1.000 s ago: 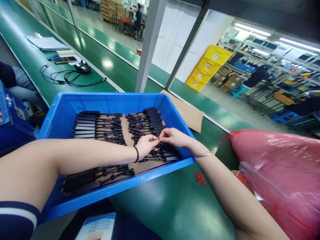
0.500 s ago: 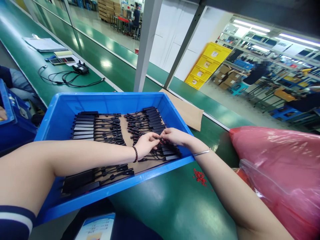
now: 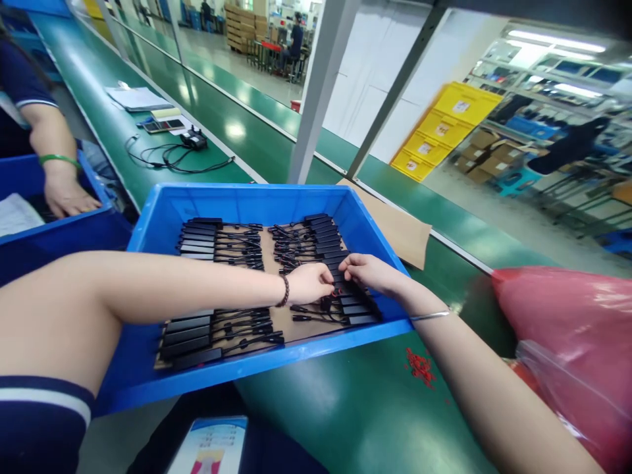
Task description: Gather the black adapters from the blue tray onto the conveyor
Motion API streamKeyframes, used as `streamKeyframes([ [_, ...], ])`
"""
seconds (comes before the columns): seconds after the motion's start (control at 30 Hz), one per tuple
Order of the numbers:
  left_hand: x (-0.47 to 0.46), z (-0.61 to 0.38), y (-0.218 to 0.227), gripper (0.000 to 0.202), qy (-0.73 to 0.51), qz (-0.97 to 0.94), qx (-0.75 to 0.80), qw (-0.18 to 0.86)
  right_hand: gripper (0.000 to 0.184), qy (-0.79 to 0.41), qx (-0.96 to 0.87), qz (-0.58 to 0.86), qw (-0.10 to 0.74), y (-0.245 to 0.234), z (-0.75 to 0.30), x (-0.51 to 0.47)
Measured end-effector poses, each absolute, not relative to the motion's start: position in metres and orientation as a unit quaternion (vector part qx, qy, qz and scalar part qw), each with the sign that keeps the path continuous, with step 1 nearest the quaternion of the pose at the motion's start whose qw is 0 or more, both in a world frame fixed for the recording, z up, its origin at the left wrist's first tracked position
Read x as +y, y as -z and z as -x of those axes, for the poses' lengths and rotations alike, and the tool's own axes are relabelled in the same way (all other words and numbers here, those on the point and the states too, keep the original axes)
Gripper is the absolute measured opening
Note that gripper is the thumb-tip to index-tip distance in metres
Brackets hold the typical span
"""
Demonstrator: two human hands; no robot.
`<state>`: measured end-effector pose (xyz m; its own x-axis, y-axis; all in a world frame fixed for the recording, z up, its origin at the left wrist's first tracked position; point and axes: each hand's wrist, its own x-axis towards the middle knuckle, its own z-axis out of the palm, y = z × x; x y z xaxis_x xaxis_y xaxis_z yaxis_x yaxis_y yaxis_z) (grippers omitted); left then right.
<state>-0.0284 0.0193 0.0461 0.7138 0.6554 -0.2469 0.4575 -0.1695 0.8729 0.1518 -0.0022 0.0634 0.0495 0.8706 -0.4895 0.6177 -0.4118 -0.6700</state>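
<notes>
A blue plastic bin point(image 3: 197, 377) holds rows of black box-shaped modules with short cables point(image 3: 195, 337), laid on brown cardboard. My left hand point(image 3: 310, 283) reaches over the right-hand row, its fingers closed on a black cable. A small red ring point(image 3: 337, 292) shows by its fingertips. Just to the right, my right hand point(image 3: 366, 270) has its fingers curled together above a tilted black module point(image 3: 364, 297). Whatever sits between its fingertips is too small to make out. The two hands are slightly apart.
Small red rings point(image 3: 421, 367) lie in a pile on the green table point(image 3: 345, 401). A large pink bag point(image 3: 567, 322) stands at right. Behind the bin is a cardboard sheet point(image 3: 395, 220). At left, a co-worker's hand point(image 3: 72, 196) rests in another blue bin point(image 3: 103, 227).
My hands have drawn a little apart, where before their fingertips met over the cable. The view has swung left, bringing a co-worker's arm into sight.
</notes>
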Motion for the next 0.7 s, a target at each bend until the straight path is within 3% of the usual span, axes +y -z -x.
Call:
streamKeyframes([
  [0.1, 0.062, 0.06, -0.089, 0.038, 0.075, -0.94, 0.207, 0.26, 0.016, -0.476, -0.523, 0.686, 0.171, -0.064, -0.151, -0.003],
  [0.23, 0.131, 0.109, -0.112, 0.032, 0.149, -0.943, 0.298, 0.0, 0.018, -0.501, -0.529, 0.66, 0.182, -0.069, -0.146, -0.004],
  [0.43, 0.169, 0.132, -0.065, 0.026, 0.14, -0.923, 0.356, -0.04, 0.009, -0.341, -0.686, 0.638, 0.077, -0.105, -0.098, 0.032],
  [0.57, 0.164, 0.126, -0.041, 0.028, 0.099, -0.929, 0.352, -0.048, 0.007, -0.25, -0.763, 0.591, 0.076, -0.127, -0.044, 0.086],
  [0.7, 0.167, 0.128, -0.031, 0.027, 0.087, -0.933, 0.346, -0.04, 0.006, -0.215, -0.78, 0.582, 0.08, -0.113, -0.006, 0.13],
])
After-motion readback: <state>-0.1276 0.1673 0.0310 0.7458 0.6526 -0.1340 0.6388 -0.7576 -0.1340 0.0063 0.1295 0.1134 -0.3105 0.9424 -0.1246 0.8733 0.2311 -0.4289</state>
